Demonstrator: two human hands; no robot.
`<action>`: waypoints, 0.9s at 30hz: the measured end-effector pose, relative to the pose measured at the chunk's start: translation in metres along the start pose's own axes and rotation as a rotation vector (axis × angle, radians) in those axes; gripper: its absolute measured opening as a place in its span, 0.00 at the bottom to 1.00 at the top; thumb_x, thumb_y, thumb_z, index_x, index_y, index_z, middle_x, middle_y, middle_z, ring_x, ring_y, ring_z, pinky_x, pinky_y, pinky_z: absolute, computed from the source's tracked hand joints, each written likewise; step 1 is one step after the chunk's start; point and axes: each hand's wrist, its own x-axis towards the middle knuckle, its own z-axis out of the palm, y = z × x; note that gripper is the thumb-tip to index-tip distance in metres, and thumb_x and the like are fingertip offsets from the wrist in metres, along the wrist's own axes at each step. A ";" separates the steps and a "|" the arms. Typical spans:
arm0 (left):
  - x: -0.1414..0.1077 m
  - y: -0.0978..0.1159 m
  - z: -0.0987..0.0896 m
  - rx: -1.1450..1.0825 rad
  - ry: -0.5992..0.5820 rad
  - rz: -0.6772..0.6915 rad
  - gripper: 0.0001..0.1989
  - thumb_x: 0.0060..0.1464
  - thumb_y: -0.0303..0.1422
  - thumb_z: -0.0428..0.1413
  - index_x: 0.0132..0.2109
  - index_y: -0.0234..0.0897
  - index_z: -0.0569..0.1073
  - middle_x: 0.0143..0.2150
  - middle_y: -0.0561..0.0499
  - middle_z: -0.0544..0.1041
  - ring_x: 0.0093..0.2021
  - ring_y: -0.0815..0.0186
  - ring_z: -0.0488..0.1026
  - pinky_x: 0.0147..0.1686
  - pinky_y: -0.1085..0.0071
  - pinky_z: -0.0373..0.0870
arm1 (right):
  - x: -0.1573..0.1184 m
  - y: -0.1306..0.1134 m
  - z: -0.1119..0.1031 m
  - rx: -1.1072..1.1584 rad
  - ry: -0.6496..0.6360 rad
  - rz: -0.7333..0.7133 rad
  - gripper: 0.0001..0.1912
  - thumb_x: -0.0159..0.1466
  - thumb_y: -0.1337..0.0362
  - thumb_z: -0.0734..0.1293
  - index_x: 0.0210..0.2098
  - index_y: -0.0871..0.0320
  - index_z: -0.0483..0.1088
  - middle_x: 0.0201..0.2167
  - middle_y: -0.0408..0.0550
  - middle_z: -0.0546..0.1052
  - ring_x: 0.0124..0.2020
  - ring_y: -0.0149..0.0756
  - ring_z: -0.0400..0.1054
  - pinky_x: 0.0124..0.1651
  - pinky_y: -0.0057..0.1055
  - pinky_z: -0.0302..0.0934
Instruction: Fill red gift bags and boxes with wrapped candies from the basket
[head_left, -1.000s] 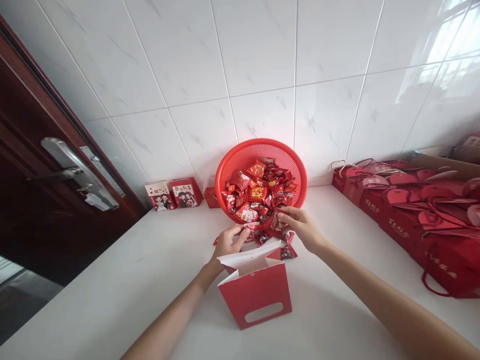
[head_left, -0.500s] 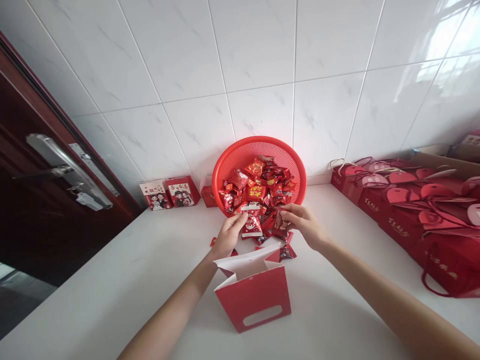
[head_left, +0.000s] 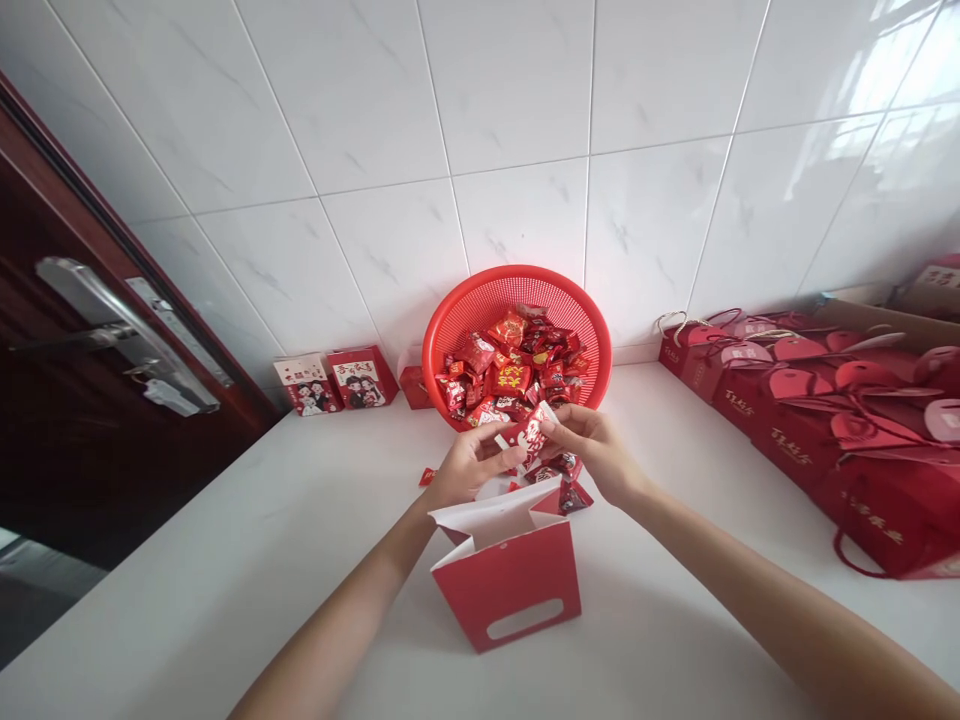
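Note:
My left hand (head_left: 474, 464) is closed on a red-and-white wrapped candy (head_left: 526, 436), thumb on top. My right hand (head_left: 596, 450) pinches the same candy from the right side; whether another piece sits under its fingers is hidden. Just in front of the hands, a red paper bag (head_left: 517, 585) stands upright on the counter with its white-lined top open and an oval cutout low on its front. Behind them, a red plastic basket (head_left: 517, 285) leans tilted toward me with many wrapped candies (head_left: 510, 375) in it. Several loose candies (head_left: 574, 497) lie between basket and bag.
Two small printed boxes (head_left: 364, 380) stand against the tiled wall at left, with another red box (head_left: 415, 388) partly behind the basket. Rows of red gift boxes (head_left: 795, 440) with cord handles fill the right side. A dark door (head_left: 97, 400) borders the counter (head_left: 247, 560) at left.
My hands have come together in front of the basket, the right one moving left onto the candy in my left hand. The brown-red packet at my right fingers is no longer visible.

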 end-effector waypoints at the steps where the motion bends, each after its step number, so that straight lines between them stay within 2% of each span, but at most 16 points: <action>1: 0.000 0.000 -0.001 -0.017 0.000 0.004 0.23 0.49 0.48 0.67 0.45 0.35 0.78 0.37 0.49 0.79 0.37 0.61 0.76 0.39 0.68 0.71 | 0.000 -0.002 0.000 0.030 0.014 0.000 0.22 0.50 0.48 0.80 0.28 0.58 0.72 0.25 0.43 0.80 0.25 0.34 0.76 0.33 0.30 0.70; 3: 0.001 -0.001 -0.005 -0.054 0.009 0.044 0.18 0.52 0.47 0.66 0.37 0.35 0.78 0.30 0.52 0.75 0.33 0.64 0.72 0.37 0.69 0.68 | -0.002 -0.007 0.001 0.096 0.012 0.007 0.22 0.49 0.50 0.81 0.27 0.58 0.71 0.25 0.43 0.80 0.24 0.32 0.75 0.32 0.29 0.70; 6: 0.003 -0.003 -0.009 -0.106 0.016 0.101 0.18 0.53 0.47 0.65 0.30 0.35 0.76 0.27 0.54 0.71 0.31 0.66 0.69 0.36 0.69 0.66 | -0.004 -0.014 0.005 0.177 -0.019 0.009 0.21 0.48 0.52 0.82 0.25 0.58 0.70 0.25 0.42 0.79 0.22 0.30 0.74 0.30 0.26 0.69; 12: -0.001 0.008 -0.008 -0.176 -0.011 0.128 0.17 0.52 0.46 0.67 0.35 0.35 0.80 0.28 0.53 0.72 0.29 0.69 0.66 0.33 0.71 0.64 | -0.010 -0.023 0.010 0.227 -0.072 -0.006 0.20 0.51 0.54 0.81 0.25 0.58 0.69 0.26 0.42 0.79 0.21 0.29 0.72 0.28 0.26 0.67; 15: -0.003 0.013 -0.006 -0.241 -0.040 0.093 0.18 0.50 0.46 0.68 0.35 0.34 0.80 0.30 0.51 0.74 0.31 0.67 0.69 0.34 0.71 0.66 | -0.011 -0.025 0.010 0.238 -0.082 -0.012 0.20 0.53 0.54 0.80 0.25 0.58 0.68 0.27 0.41 0.78 0.21 0.29 0.72 0.29 0.27 0.67; 19: -0.003 0.014 -0.005 -0.292 -0.042 0.035 0.18 0.47 0.45 0.70 0.35 0.33 0.80 0.27 0.53 0.72 0.27 0.71 0.67 0.30 0.74 0.65 | -0.012 -0.021 0.010 0.224 -0.088 -0.036 0.19 0.55 0.53 0.78 0.26 0.57 0.68 0.28 0.41 0.78 0.22 0.29 0.72 0.31 0.29 0.68; 24: -0.004 0.011 -0.002 -0.279 -0.039 0.008 0.16 0.52 0.44 0.67 0.40 0.34 0.81 0.32 0.50 0.77 0.32 0.66 0.73 0.35 0.69 0.71 | -0.017 -0.017 0.016 0.115 -0.102 -0.075 0.17 0.57 0.52 0.77 0.39 0.55 0.76 0.36 0.43 0.81 0.34 0.35 0.75 0.40 0.31 0.70; 27: -0.004 0.010 -0.001 -0.235 -0.048 0.010 0.15 0.54 0.44 0.65 0.38 0.35 0.81 0.33 0.49 0.78 0.34 0.63 0.75 0.39 0.66 0.73 | -0.020 -0.016 0.021 0.079 -0.113 -0.048 0.17 0.56 0.51 0.77 0.40 0.54 0.77 0.36 0.44 0.82 0.35 0.39 0.76 0.41 0.34 0.71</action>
